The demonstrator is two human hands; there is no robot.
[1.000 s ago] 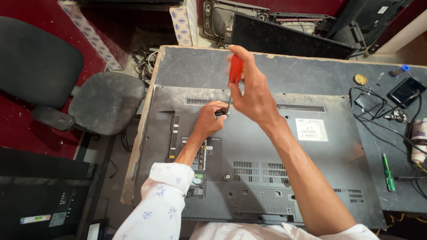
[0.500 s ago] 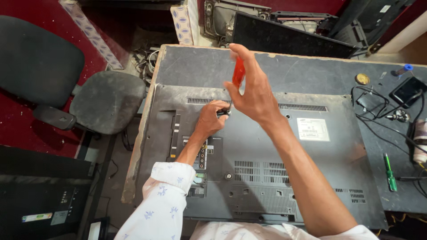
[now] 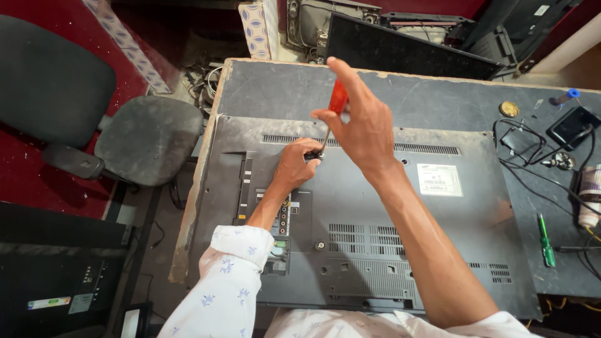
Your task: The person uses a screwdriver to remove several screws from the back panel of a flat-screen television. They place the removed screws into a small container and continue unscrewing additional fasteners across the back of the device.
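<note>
**Driving a screw on the back panel of the flat-screen set**

You are at the unscrewing or screwing stage, as far as I can judge: the screwdriver [image 3: 332, 111] stands nearly upright, its red handle at the top and its thin shaft running down to the back cover [image 3: 375, 250] of the television, which lies face down on the grey workbench [image 3: 438, 94].

Your right hand [image 3: 360, 128] is closed around the red handle, fingers wrapped and the forefinger stretched up over the top. Your left hand [image 3: 297, 164] is curled at the tip of the shaft, fingertips pinched close where the blade meets the panel; whether they hold a screw there, I cannot tell, since the hand hides the spot.

The working point sits toward the far left of the cover, just near of the long vent slot [image 3: 375, 144] and far of the connector column [image 3: 283, 216].

The next move, in my judgement, calls for keeping the shaft square to the panel and the blade seated while you turn, with the left fingers steadying the tip without blocking it.

A green screwdriver [image 3: 546, 241] lies well apart on the right of the bench, near a tangle of black cables [image 3: 532, 156]. A grey office chair [image 3: 147, 138] stands off the left edge.
</note>
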